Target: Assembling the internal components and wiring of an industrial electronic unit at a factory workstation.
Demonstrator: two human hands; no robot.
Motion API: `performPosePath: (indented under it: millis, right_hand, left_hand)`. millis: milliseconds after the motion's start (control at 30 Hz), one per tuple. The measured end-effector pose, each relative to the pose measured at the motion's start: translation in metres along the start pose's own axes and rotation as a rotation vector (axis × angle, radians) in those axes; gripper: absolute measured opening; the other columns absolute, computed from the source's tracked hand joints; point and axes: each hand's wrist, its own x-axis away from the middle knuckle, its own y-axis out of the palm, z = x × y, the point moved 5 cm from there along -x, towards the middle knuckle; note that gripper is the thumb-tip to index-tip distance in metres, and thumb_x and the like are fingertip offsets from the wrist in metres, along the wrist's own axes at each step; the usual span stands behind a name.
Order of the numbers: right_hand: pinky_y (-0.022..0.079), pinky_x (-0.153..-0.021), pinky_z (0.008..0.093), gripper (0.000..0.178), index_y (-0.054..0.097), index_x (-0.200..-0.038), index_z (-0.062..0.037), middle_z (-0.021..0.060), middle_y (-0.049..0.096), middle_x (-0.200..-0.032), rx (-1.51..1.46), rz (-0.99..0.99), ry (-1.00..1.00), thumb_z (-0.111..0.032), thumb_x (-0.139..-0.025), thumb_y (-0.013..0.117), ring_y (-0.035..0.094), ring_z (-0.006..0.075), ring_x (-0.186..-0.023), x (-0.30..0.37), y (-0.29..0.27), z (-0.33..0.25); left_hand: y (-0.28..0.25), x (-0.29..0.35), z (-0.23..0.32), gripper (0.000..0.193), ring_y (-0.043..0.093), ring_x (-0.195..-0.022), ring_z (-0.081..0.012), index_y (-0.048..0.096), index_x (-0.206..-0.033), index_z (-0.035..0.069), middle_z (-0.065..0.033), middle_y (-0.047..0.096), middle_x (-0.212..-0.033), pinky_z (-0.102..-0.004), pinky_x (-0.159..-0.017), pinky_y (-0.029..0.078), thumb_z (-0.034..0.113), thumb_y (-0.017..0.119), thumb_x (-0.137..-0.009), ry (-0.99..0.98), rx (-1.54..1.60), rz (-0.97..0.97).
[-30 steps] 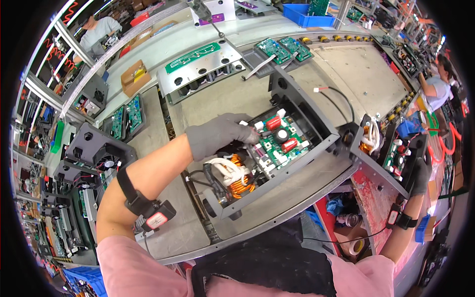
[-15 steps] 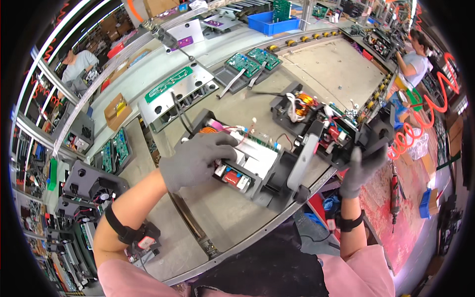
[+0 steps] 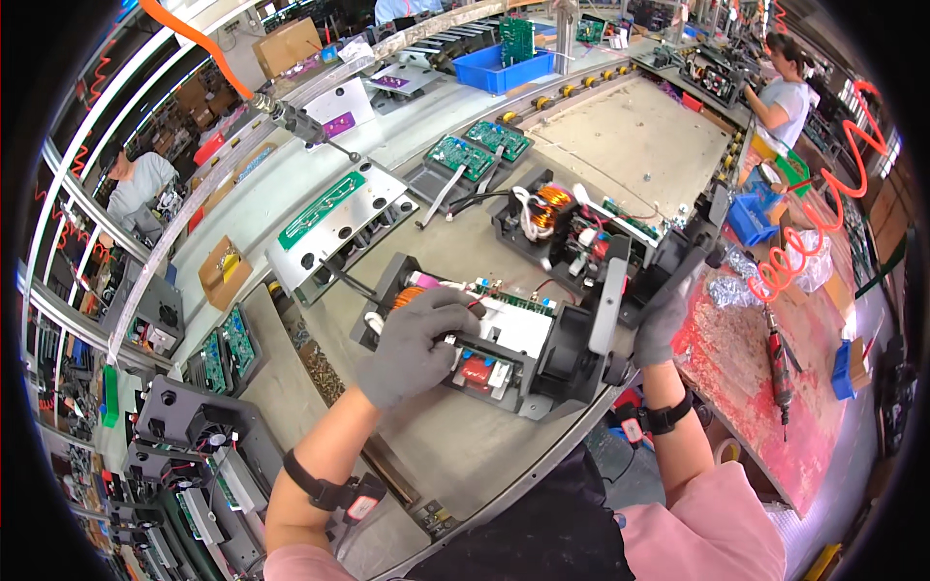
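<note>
Both my hands wear grey gloves. My left hand (image 3: 418,347) is curled over the near edge of an open electronics unit (image 3: 518,327), gripping it near its copper coil. That unit has a white plate on top, a red component at its near side and a black fan (image 3: 567,358) at its right end. A second open electronics unit (image 3: 586,237), with an orange copper coil, lies just beyond it. My right hand (image 3: 662,327) is closed at the near edge of the second unit's dark end panel (image 3: 668,281); the panel hides some of its fingers.
A metal panel with a green circuit board (image 3: 325,213) lies left of the units. Circuit boards in trays (image 3: 460,160) stand behind. A hanging screwdriver (image 3: 291,121) is at upper left. Another power screwdriver (image 3: 778,373) rests on the red bench (image 3: 741,407). Two people work farther off.
My right hand has moved left and closed at the second unit's end panel. Both units have shifted slightly in the picture as the view turned. My left hand stays on the near unit.
</note>
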Motion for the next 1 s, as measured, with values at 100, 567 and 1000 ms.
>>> performPosePath:
  millis: [100,567,1000]
  right_hand:
    - [0.036,-0.101,0.0337,0.043,0.035,-0.136,0.0010,0.0202,0.040,-0.138,-0.287,-0.252,0.178,-0.025,-0.101,0.032,0.046,0.0325,-0.122,-0.009,0.011,0.004]
    - [0.039,-0.100,0.0452,0.073,0.048,-0.124,-0.0118,0.0219,0.036,-0.137,0.006,-0.748,-0.016,-0.028,-0.060,0.082,0.041,0.0402,-0.123,0.061,-0.059,-0.111]
    - [0.028,-0.107,0.0472,0.057,0.051,-0.125,-0.0132,0.0155,0.047,-0.129,0.275,-0.927,-0.317,-0.007,-0.071,0.067,0.041,0.0362,-0.123,0.019,0.014,-0.065]
  left_hand:
    - [0.007,-0.017,0.003,0.027,0.059,-0.096,-0.0299,0.062,-0.085,0.009,-0.0104,0.061,-0.101,-0.0375,-0.086,0.048,0.006,0.047,-0.063,0.104,-0.065,0.029]
    - [0.071,-0.085,0.019,0.075,0.043,-0.115,-0.0368,0.032,-0.135,0.009,-0.0195,0.041,-0.127,-0.0453,-0.096,0.036,0.021,0.067,-0.069,-0.145,-0.408,0.560]
    - [0.023,0.178,0.007,0.033,0.056,-0.102,-0.0334,0.061,-0.104,0.010,-0.0146,0.056,-0.112,-0.0399,-0.087,0.046,0.013,0.062,-0.072,-0.551,-0.323,0.331]
